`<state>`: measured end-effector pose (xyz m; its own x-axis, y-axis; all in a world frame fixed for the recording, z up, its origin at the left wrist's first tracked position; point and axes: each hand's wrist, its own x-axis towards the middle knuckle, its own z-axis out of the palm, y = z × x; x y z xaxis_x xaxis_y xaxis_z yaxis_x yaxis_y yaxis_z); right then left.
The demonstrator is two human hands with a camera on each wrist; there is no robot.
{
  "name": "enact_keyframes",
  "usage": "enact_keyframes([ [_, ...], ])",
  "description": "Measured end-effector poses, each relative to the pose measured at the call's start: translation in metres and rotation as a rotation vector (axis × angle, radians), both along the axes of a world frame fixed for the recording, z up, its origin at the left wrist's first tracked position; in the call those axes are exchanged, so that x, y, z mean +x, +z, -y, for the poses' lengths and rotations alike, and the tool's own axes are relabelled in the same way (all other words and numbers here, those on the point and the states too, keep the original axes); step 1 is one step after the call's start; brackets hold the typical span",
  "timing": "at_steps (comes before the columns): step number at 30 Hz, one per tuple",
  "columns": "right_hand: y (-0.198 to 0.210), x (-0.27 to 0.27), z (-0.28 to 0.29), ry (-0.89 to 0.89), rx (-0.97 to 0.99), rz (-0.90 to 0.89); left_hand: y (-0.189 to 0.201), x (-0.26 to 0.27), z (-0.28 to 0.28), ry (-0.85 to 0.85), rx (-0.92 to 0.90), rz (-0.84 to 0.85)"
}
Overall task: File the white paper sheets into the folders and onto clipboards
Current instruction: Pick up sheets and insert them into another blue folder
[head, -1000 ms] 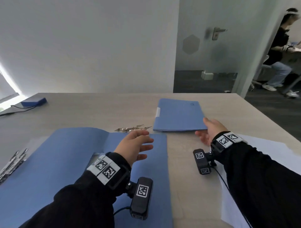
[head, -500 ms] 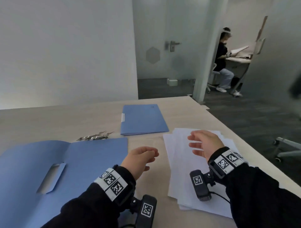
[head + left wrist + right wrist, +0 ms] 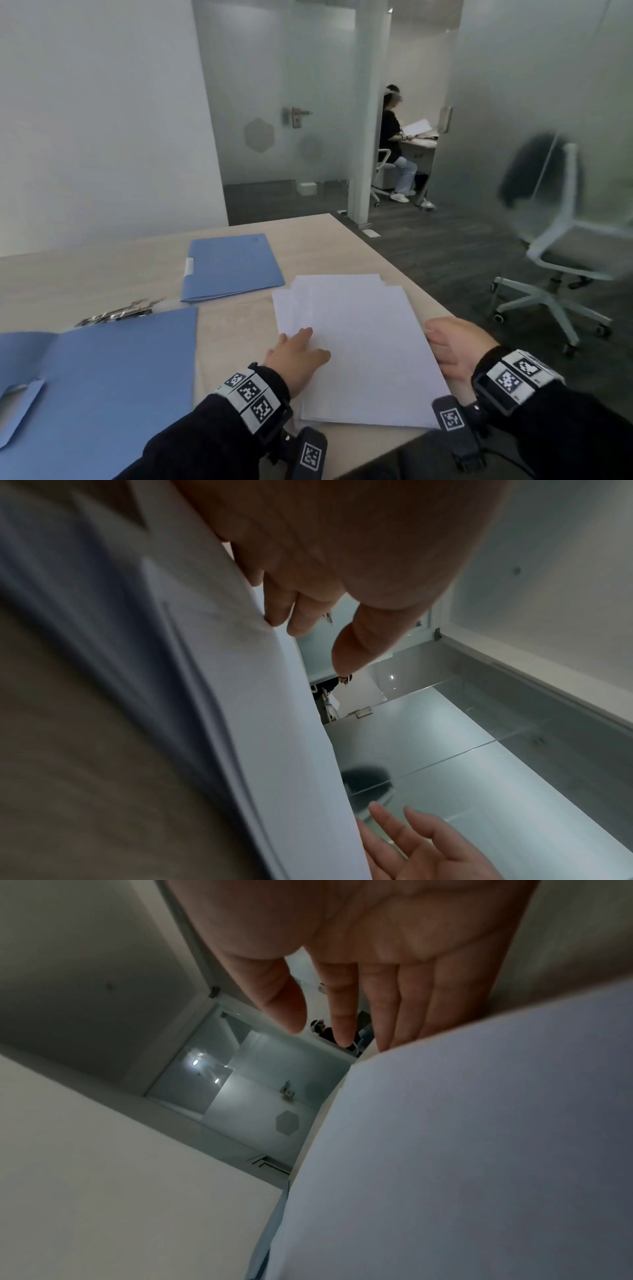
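Pale wood surface (image 3: 102, 274), lower half of the head view, bore the stack of white paper sheets (image 3: 356, 342) at lower centre-right, its long axis running from the lower edge toward the upper middle of the frame. The left hand (image 3: 298, 353) lay on the stack's left margin, fingers relaxed and touching the top sheet; the right hand (image 3: 452, 346), fingers spread and nearly straight, sat at the right margin, so the stack lay between the two hands, neither clearly nearer. In the left wrist view the sheet's edge appeared slightly raised beneath the fingers (image 3: 274, 610). The open blue folder (image 3: 102, 383) lay at lower left, well apart from the closed blue folder (image 3: 229, 267) at centre. Half a second earlier, both hands had hovered clear of the sheets; by this frame both had come down to the stack's edges, and the view had swung rightward.
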<state>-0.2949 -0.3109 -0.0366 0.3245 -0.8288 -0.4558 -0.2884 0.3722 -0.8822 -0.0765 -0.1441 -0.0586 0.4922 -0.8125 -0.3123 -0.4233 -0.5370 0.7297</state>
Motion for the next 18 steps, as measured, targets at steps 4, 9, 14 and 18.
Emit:
enact_keyframes([
  [4,-0.012,-0.001,-0.003,-0.029,0.017,0.052,-0.005,0.003,0.0,-0.015,-0.032,-0.032],
  [9,-0.019,-0.003,0.0,-0.001,-0.021,0.034,-0.002,0.0,0.001,-0.012,-0.06,-0.088],
  [14,-0.027,-0.002,0.009,0.102,-0.138,-0.04,-0.01,0.009,-0.003,-0.028,-0.056,-0.058],
  [18,-0.013,-0.001,0.0,0.086,-0.258,-0.085,-0.016,0.014,-0.001,-0.006,-0.054,-0.072],
])
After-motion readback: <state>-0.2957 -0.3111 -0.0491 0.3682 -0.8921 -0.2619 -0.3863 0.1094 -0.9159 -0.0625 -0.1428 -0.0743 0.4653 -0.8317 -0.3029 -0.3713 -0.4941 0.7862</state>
